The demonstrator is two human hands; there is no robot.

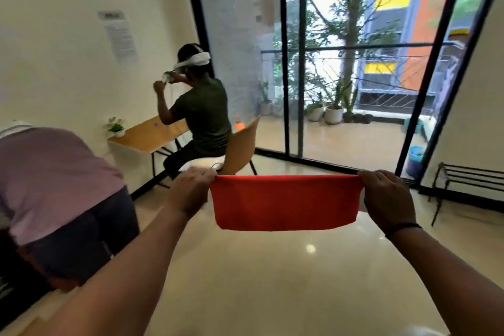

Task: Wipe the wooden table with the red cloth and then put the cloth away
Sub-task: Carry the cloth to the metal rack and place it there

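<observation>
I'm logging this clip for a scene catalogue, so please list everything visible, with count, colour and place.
red cloth: one, red, folded, stretched between both hands at centre.
wooden table: one, light wood, against the left wall.
small potted plant: one, green in a white pot, on the table's near corner.
seated person: one, dark green shirt, white headset, at the table.
chair: one, tan, under the seated person.
bending person: one, lilac top, left foreground.
balcony pots: several, white, outside the glass.
metal rack: one, black, right wall.
left hand: gripping the cloth's left end.
right hand: gripping its right end.
</observation>
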